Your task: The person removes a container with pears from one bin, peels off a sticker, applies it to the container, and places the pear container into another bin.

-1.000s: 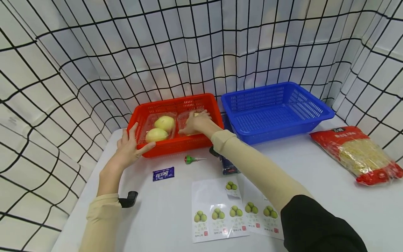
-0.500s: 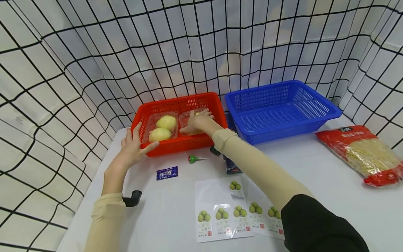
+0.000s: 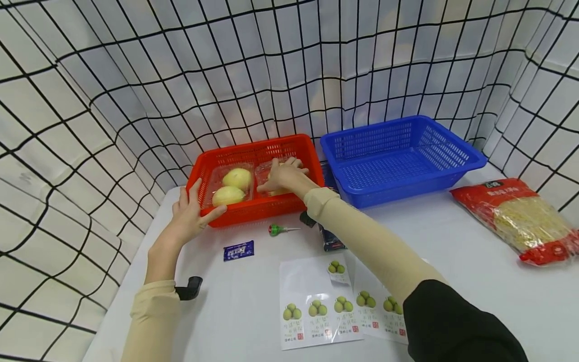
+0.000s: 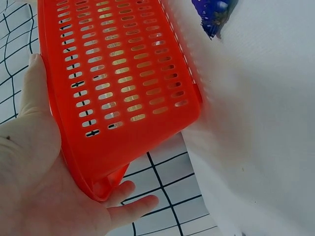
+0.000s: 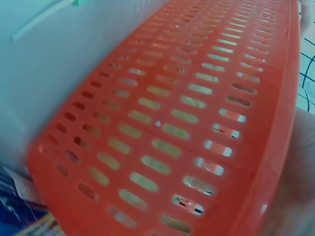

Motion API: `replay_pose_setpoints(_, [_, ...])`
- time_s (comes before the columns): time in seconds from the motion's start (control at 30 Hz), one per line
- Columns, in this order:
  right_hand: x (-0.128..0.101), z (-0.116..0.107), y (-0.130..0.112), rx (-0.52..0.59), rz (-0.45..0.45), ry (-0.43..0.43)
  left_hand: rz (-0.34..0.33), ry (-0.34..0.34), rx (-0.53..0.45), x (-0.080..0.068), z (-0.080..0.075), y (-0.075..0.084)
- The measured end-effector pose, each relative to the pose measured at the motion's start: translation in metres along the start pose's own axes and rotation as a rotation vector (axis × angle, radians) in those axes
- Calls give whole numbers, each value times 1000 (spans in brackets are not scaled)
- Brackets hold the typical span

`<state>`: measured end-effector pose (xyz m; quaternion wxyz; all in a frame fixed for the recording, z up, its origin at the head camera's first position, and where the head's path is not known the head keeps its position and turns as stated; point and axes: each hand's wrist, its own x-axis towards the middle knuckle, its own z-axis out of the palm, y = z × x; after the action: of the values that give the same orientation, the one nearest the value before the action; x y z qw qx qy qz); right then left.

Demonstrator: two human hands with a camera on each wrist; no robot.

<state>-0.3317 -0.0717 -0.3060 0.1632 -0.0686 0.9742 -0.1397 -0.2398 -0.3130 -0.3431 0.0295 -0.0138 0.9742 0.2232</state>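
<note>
A red perforated basket [image 3: 253, 210] stands toward the back of the table. Inside it at left is a clear plastic box [image 3: 215, 180] with two pale yellow fruits [image 3: 228, 195]. At its right sits another clear box [image 3: 261, 172], largely hidden under my right hand [image 3: 285, 177], whose spread fingers rest over it. My left hand [image 3: 183, 216] touches the basket's front left corner, thumb along the front rim, fingers extended at the side. In the left wrist view, the basket corner [image 4: 106, 184] lies against the palm. The right wrist view shows mostly the perforated basket wall [image 5: 162, 118].
A blue basket [image 3: 384, 193] stands to the right, with a red bag of noodle-like food [image 3: 520, 221] beyond it. In front lie a green-headed lollipop [image 3: 276, 230], a purple wrapped bar [image 3: 238, 251], a dark packet [image 3: 332, 240] and sticker sheets [image 3: 303, 281]. Black netting lines the back and left.
The head view has shifted slightly. The right hand's fingers look slightly more bent over the right box. The left hand stays at the basket corner, and the boxes have not visibly moved.
</note>
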Motion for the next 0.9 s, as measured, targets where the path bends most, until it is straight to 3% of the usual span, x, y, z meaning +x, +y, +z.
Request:
replay_pose_setpoints(0.33, [6, -6, 10, 133, -81, 48, 19, 8, -3, -1, 3, -1])
replay_pose_setpoints(0.7, [-2, -30, 13, 120, -134, 68, 26, -1, 4, 1, 0, -2])
replay_pose_setpoints(0.9, [-8, -49, 15, 139, -221, 95, 27, -3, 22, 4, -1, -3])
